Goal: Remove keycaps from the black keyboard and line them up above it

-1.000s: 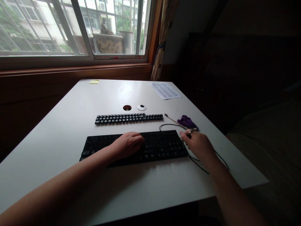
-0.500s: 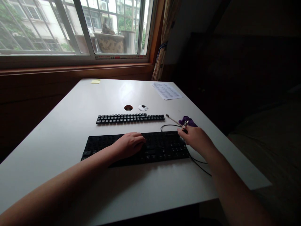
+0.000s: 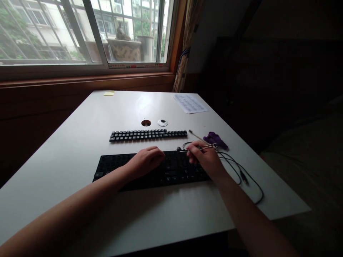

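A black keyboard (image 3: 171, 179) lies in front of me on the white table; bare sockets show on its left part, and keycaps sit on its right part. My left hand (image 3: 148, 159) rests over the middle of the keyboard with its fingers curled in; whatever may be inside them is hidden. In my right hand (image 3: 203, 157), closed above the keyboard's upper right, is a thin metal wire keycap puller (image 3: 211, 145). A small black keycap (image 3: 178, 149) appears by the puller's tips. Behind the keyboard, loose keycaps (image 3: 147, 135) stand in several tidy rows.
A thin stick-like brush (image 3: 195, 135) and a purple cloth (image 3: 214, 138) lie right of the rows. The keyboard's cable (image 3: 261, 189) loops at the right. Farther back are a cable hole (image 3: 146, 123), its round cover (image 3: 162, 123), printed paper (image 3: 190, 103) and yellow notes (image 3: 109, 93).
My right hand has moved left, from the keyboard's right end to over its upper right, with the puller turned leftward. More cloth and cable now show. My left hand has barely moved.
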`<state>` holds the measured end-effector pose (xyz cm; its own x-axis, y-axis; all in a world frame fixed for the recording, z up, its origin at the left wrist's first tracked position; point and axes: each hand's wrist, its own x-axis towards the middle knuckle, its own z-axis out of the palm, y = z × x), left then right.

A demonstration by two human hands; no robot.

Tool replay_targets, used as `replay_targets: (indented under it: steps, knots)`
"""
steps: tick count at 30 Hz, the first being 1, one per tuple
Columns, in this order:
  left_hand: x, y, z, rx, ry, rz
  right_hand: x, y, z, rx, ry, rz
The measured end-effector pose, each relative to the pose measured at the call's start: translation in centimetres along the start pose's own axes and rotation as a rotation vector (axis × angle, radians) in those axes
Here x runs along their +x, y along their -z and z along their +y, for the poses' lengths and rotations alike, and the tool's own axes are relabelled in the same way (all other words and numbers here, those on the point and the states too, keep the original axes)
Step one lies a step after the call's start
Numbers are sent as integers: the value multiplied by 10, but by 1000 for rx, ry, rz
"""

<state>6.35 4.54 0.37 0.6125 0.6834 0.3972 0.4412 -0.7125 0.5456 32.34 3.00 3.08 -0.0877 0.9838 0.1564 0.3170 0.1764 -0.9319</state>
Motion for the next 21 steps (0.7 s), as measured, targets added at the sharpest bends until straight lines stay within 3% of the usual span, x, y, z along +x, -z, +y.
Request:
replay_targets:
  steps: [9,18,21]
  knots:
    - [2,8,-8,-255,80,79,-4,-45,-12,389,-8,-162]
    - [1,14,-1,-365,65,74,-11,-53,-1,491,-39,-209]
    - [0,14,0,-380,107,110,-8,-49,-1,503,-42,-122]
